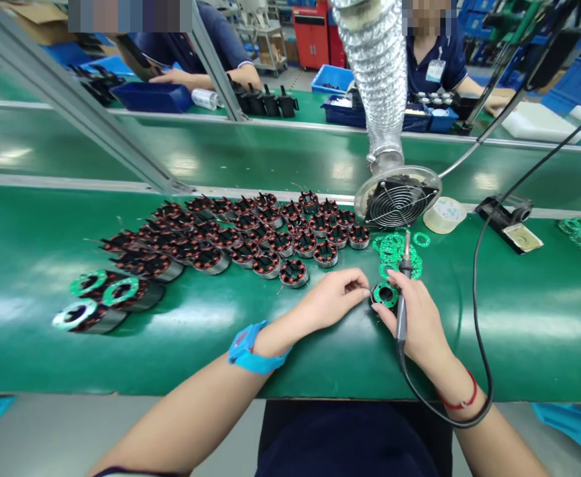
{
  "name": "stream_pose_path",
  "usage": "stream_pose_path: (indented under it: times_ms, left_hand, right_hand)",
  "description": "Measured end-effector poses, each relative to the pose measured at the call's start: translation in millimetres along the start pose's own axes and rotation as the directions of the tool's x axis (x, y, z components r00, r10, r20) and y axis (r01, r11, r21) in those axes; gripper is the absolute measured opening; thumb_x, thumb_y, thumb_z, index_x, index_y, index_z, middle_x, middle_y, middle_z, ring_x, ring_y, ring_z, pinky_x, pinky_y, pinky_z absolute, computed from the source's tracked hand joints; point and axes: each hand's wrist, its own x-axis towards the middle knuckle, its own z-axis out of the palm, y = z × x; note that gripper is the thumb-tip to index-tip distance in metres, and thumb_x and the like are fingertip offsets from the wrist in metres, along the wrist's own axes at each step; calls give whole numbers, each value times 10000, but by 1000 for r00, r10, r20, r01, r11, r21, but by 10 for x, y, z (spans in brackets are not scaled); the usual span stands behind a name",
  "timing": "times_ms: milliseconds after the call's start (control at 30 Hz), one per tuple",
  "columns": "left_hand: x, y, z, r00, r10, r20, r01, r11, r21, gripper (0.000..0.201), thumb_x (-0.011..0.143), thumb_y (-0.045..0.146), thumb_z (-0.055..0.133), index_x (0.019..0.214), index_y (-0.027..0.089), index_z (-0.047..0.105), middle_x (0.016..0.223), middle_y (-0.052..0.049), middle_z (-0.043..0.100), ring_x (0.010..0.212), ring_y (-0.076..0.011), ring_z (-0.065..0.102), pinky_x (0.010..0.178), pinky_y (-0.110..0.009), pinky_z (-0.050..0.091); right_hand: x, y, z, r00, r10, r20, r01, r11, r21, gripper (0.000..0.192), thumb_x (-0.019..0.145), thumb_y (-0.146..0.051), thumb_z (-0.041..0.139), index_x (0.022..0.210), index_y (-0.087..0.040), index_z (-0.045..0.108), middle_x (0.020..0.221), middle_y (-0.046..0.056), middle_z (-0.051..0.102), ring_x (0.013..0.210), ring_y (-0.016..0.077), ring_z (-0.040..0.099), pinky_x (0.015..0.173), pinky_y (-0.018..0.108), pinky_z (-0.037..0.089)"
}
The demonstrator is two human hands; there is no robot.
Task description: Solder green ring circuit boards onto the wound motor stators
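My right hand [422, 321] holds a soldering iron [402, 311] with its tip pointing up and away from me. The thumb and forefinger of that hand also reach around a motor stator topped by a green ring-shaped circuit board [385, 294]. My left hand [337, 298] is closed, its thumb and fingertips pinched at the stator's left side. What they pinch, if anything, is too small to make out. Just beyond lies a pile of loose green ring boards [399, 250]. Left of it stand many copper-wound stators [265, 264], and several at the far left carry ring boards [122, 290].
A fume extractor fan [397, 202] hangs from a silver duct [377, 79] ahead. Right of it are a round tub [444, 215] and an iron stand [506, 222]. The iron's black cable [475, 291] loops over my right forearm. Two people sit across the bench.
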Motion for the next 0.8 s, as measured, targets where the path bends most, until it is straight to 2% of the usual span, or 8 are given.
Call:
stream_pose_path:
  times_ms: [133,233,300,400,567,800]
  left_hand:
    - [71,-42,137,997,-78,-1,76,969,-235,174,868,330,667,835,163,628,765,-8,644,689,-143,571,681,-270,471]
    - [90,-64,200,995,-103,-6,95,938,-334,176,849,317,681,811,150,643,749,-7,650,691,-132,561,677,-252,457]
    - [93,-69,200,994,-106,-16,93,925,-367,147,838,286,676,790,151,643,736,2,645,705,-129,556,681,-244,450]
    - [96,-67,171,993,-105,-46,80,923,-377,86,805,215,636,740,162,620,711,24,613,705,-120,524,688,-238,424]
    - [100,-52,148,996,-91,-10,82,934,-347,103,750,202,621,659,172,586,646,37,564,655,-118,472,652,-248,381]
    - [115,-80,164,991,-107,-83,78,953,-292,95,779,253,556,709,190,551,652,47,505,647,-123,430,625,-254,343]
  right_hand:
    - [-12,-69,9,994,-100,-50,98,995,-32,483,1028,-381,620,1445,-160,517,1162,175,760,1004,312,711,841,468,614]
    - [-7,-106,-43,978,-198,-66,196,980,-31,434,1036,-235,577,1459,-166,505,1259,176,756,1081,292,700,924,463,582]
    - [-8,-119,-64,972,-225,-74,223,974,-27,427,1016,-147,575,1438,-185,521,1212,143,782,1051,274,700,941,453,562]
    - [-11,-123,-66,975,-204,-92,205,979,7,438,995,-96,585,1417,-202,532,1099,94,811,970,251,702,907,422,552]
    - [3,-113,-58,979,-187,-83,189,982,17,442,995,-121,574,1432,-186,548,1217,135,788,1032,264,709,933,439,558]
    - [37,-75,-90,979,-181,-92,190,976,107,429,1003,-70,554,1406,-218,559,1032,41,843,886,216,726,864,397,559]
